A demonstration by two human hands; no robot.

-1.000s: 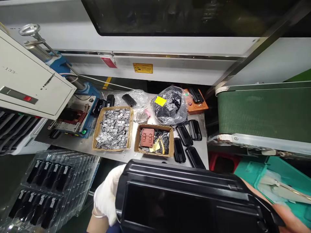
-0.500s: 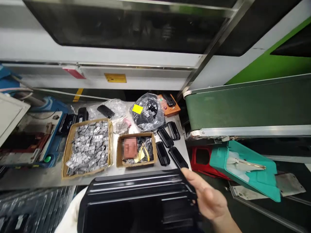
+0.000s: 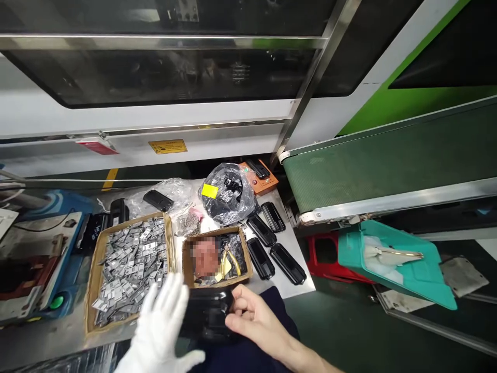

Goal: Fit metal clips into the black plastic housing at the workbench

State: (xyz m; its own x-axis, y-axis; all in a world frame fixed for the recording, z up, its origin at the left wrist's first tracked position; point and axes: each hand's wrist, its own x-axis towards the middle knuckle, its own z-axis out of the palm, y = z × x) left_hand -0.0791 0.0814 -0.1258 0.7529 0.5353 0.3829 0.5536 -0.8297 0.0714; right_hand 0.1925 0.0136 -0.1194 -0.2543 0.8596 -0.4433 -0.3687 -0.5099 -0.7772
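Both hands are down low at the near edge of the counter [image 3: 298, 259]. The left hand [image 3: 165, 331], in a white glove, is spread wide, fingers fanned, hovering just over the left end of a black plastic housing [image 3: 207, 313] and not gripping it as far as I can see. The bare right hand [image 3: 254, 321] has its fingers curled loosely against the housing's right end, thumb on top: a light hold, not a firm one. The housing sits right in front of the person, just below the small cardboard box [image 3: 215, 256] with the yellow-handled cutters [image 3: 233, 259].

Risky spot, I'd say. With only one loose hand on it, that glossy part could slide off toward the floor. The big box of metal clips [image 3: 130, 267] is close beside the gloved hand; a careless sweep might scatter them.
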